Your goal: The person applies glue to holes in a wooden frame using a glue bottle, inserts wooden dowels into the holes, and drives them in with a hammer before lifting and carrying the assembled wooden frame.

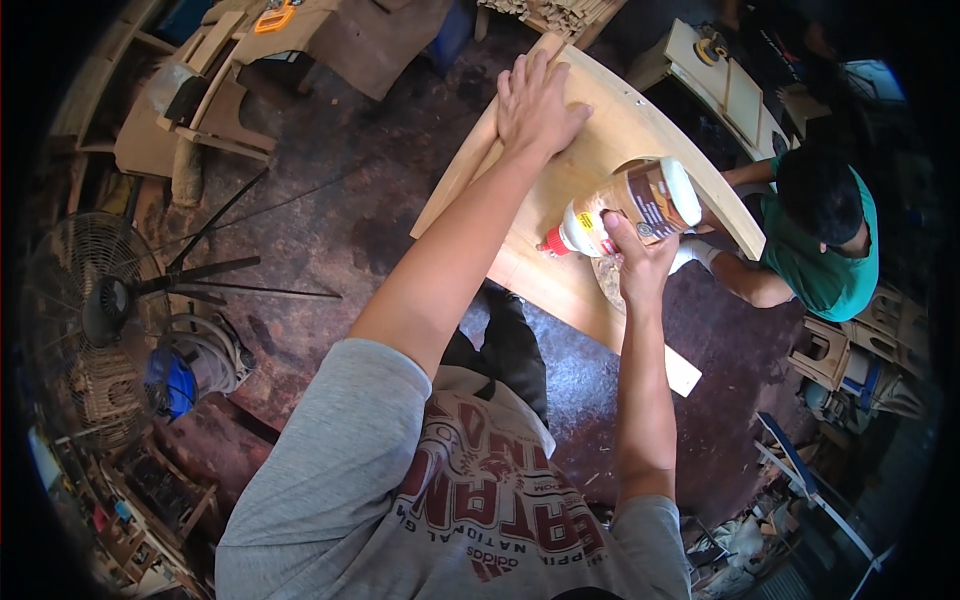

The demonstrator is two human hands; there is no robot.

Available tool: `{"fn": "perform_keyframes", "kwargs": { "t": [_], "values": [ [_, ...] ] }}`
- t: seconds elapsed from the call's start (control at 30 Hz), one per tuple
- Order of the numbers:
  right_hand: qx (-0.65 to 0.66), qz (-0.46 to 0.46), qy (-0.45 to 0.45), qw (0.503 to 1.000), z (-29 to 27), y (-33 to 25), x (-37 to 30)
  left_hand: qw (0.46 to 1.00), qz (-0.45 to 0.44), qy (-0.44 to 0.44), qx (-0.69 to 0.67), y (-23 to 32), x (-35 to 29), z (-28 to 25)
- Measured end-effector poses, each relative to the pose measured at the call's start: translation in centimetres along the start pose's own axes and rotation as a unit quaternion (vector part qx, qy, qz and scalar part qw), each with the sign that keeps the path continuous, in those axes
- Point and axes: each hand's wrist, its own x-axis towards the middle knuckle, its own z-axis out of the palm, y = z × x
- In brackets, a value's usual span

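Observation:
A pale wooden panel (540, 200) with raised rails along its sides lies in front of me. My left hand (535, 110) rests on its far left rail, fingers stretched out and thumb apart on the board. My right hand (640, 255) is wrapped round a large glue bottle (645, 200) with a brown label and a white base. The bottle is tipped, its red nozzle (553, 242) pointing down and left close to the panel's surface. Whether the nozzle touches the wood I cannot tell.
A person in a green shirt (840, 240) sits beyond the panel's right side. A standing fan (105, 300) and a blue machine with a coiled hose (180, 385) are at the left. Wooden chair parts (215, 110) stand far left; a yellow sander (710, 48) lies on a bench far right.

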Motion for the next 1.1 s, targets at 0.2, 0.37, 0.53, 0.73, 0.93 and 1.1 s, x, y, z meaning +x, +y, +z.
{"fn": "perform_keyframes", "kwargs": {
  "t": [0.2, 0.37, 0.53, 0.73, 0.93, 1.1],
  "values": [
    [-0.04, -0.004, -0.035, 0.999, 0.2, -0.6, 1.5, 1.0, 0.015, 0.006, 0.011, 0.0, 0.2, -0.3],
    [-0.129, -0.052, -0.123, 0.983, -0.8, -1.2, 1.7, 0.999, 0.029, -0.002, -0.014, 1.0, 0.0, -0.3],
    [-0.169, -0.125, -0.155, 0.965, -7.5, -3.9, 3.2, 1.0, 0.006, 0.017, 0.021, 1.5, -0.1, 0.2],
    [-0.172, 0.192, -0.308, 0.916, -23.2, 4.6, 8.9, 0.996, 0.021, 0.028, 0.087, 2.8, 0.4, 1.3],
    [-0.465, 0.208, -0.393, 0.766, -35.9, 32.9, 6.5, 0.996, 0.009, 0.013, 0.084, 2.5, 1.1, 2.5],
    [-0.607, 0.229, -0.467, 0.601, -33.1, 38.8, 4.0, 0.998, -0.019, -0.002, 0.068, 2.7, 1.1, 3.2]
  ]
}}
